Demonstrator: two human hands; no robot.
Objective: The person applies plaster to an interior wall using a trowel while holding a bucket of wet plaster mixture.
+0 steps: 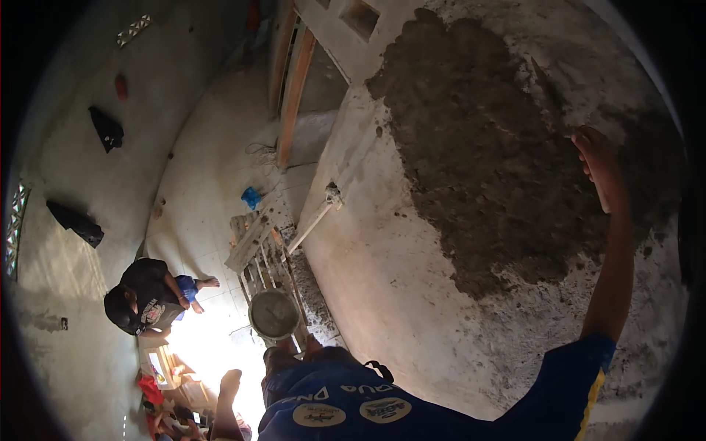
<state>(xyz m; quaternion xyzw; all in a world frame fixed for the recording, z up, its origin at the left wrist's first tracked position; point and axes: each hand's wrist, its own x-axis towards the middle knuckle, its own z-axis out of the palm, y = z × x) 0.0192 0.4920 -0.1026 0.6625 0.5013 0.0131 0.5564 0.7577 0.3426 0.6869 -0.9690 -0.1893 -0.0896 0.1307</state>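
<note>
Holding: one trowel (550,95), in my right hand (599,165), at the right side of the mortar patch (485,147). Right fingers: curled closed round the handle. Blade: pointing upward, over the border of dark and pale at the patch's upper right; whether it touches the wall (368,242), I cannot tell.

Left hand (230,382): one, well apart from the patch, below and far to its left, against glare. I cannot tell how far its fingers are spread, or whether they have hold of anything.

Mortar patch: one, dark, broad, ragged-edged, spread on the wall; face lumpy. Coverage, in my judgement: partial. Done: a wide middle and upper stretch, with more dark mortar to the right of my wrist. Left: bare pale wall along the patch's left side, speckled wall below it, a pale area at its upper right. Smoothing: by my reading, not yet done.

Bucket (273,314): one, round, grey inside, below and left of the patch, on a slatted wooden surface (266,268).

Stick (312,226): one, pale, its upper end caked, left of the patch.

Blue crumpled item (251,197): one, farther left of the patch; kind unclear.

Co-worker (151,294): one, dark shirt, far left of the patch.
</note>
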